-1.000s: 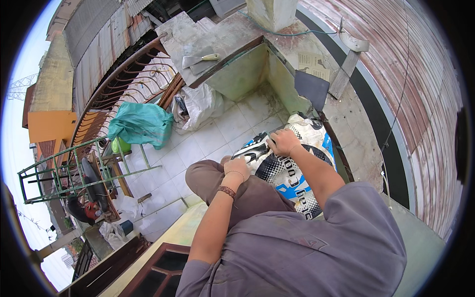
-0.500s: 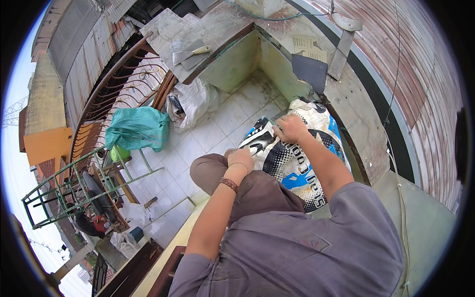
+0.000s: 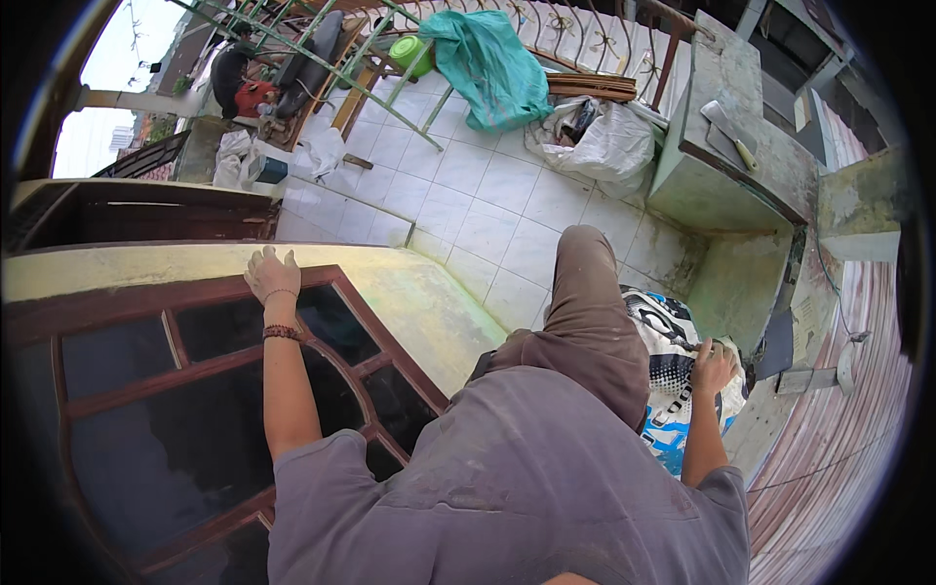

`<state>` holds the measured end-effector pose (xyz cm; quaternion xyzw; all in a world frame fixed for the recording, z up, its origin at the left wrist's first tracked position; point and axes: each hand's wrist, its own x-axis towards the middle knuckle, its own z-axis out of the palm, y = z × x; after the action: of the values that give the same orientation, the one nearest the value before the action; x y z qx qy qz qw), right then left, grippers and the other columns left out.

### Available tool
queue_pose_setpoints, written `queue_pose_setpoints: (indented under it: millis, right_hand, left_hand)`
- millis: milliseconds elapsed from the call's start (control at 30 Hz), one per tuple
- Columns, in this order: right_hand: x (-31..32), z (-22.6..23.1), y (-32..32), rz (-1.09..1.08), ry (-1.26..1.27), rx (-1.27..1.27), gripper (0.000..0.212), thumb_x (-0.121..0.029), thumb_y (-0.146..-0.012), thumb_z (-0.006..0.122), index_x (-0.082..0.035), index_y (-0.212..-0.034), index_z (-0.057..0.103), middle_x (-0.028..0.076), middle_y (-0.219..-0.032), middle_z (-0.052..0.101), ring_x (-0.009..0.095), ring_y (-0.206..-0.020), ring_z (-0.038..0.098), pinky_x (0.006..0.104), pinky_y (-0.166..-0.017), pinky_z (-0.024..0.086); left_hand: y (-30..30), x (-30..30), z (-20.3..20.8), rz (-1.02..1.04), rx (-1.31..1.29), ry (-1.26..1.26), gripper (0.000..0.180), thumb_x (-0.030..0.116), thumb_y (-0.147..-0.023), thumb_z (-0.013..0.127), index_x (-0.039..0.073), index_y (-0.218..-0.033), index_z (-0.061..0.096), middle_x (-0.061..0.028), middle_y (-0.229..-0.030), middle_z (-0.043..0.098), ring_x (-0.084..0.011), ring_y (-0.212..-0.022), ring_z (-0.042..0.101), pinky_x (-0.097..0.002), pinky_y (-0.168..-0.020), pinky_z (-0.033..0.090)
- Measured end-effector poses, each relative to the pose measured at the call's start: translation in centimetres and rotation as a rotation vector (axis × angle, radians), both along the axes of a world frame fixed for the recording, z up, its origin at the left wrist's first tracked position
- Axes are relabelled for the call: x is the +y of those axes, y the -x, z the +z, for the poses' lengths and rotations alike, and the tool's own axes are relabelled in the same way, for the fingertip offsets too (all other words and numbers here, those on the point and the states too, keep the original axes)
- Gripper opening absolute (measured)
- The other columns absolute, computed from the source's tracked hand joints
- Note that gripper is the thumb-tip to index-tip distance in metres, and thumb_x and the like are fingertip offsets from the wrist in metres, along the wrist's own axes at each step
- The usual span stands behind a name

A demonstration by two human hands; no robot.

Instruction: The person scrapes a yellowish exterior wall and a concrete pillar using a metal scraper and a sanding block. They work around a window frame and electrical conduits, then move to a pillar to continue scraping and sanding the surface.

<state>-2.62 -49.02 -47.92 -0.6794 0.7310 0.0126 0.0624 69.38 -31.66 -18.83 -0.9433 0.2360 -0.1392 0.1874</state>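
My left hand (image 3: 271, 275) reaches out to the left, its fingers apart and holding nothing. It touches the upper edge of a dark red-brown wooden window frame (image 3: 244, 285) with dark glass panes. On the right, my right hand (image 3: 715, 368) lies on a bulky bundle of white, black and blue printed cloth (image 3: 673, 395). Its fingers are curled closed. A thin dark piece pokes out beside them, but what they grip is too small to tell. My bent knee (image 3: 590, 283) in brown trousers is between the two hands, partly covering the bundle.
A putty knife (image 3: 743, 154) lies on the concrete ledge (image 3: 770, 180). White sacking (image 3: 624, 146) and a teal plastic bag (image 3: 487, 73) are near the railing, beside a lime-green pail (image 3: 410, 57) and a green metal frame (image 3: 380, 97). Tiled floor (image 3: 478, 190) spreads below.
My view and body have turned to the left. My left hand has gone from my knee by the bundle to the window frame. My right hand has stayed on the printed bundle.
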Motion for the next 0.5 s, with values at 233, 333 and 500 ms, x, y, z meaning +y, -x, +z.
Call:
queue_pose_setpoints:
  millis: [233, 333, 500]
  right_hand:
    - [2.6, -3.1, -7.4, -0.473, -0.119, -0.028, 0.097, -0.071, -0.095, 0.037, 0.004, -0.154, 0.02, 0.021, -0.161, 0.022, 0.038, -0.152, 0.011, 0.0726, -0.112, 0.008]
    - [2.6, -4.2, -8.8, -0.462, -0.081, 0.081, 0.098, -0.073, -0.094, 0.035, 0.004, -0.154, 0.022, 0.021, -0.161, 0.022, 0.039, -0.151, 0.013, 0.0768, -0.108, 0.01]
    - [5.2, -7.5, -8.8, -0.194, 0.01, 0.381, 0.073, -0.072, -0.096, 0.034, -0.03, -0.155, 0.032, 0.019, -0.159, 0.027, 0.036, -0.151, 0.017, 0.079, -0.107, 0.009]
  left_hand:
    - [-4.4, 9.8, 9.2, 0.276, -0.255, -0.212, 0.053, 0.04, -0.091, 0.062, 0.008, -0.134, 0.055, -0.019, -0.149, 0.043, -0.0357, -0.144, 0.032, -0.0517, -0.12, 0.018]
    - [-4.9, 11.6, 10.6, 0.399, -0.266, -0.278, 0.06, 0.04, -0.091, 0.062, 0.009, -0.141, 0.05, -0.0193, -0.155, 0.036, -0.0354, -0.148, 0.026, -0.0525, -0.121, 0.014]
    - [-5.2, 13.4, 11.3, 0.415, -0.425, -0.23, 0.067, 0.041, -0.09, 0.063, 0.007, -0.145, 0.043, -0.0228, -0.158, 0.029, -0.036, -0.149, 0.023, -0.0533, -0.121, 0.014]
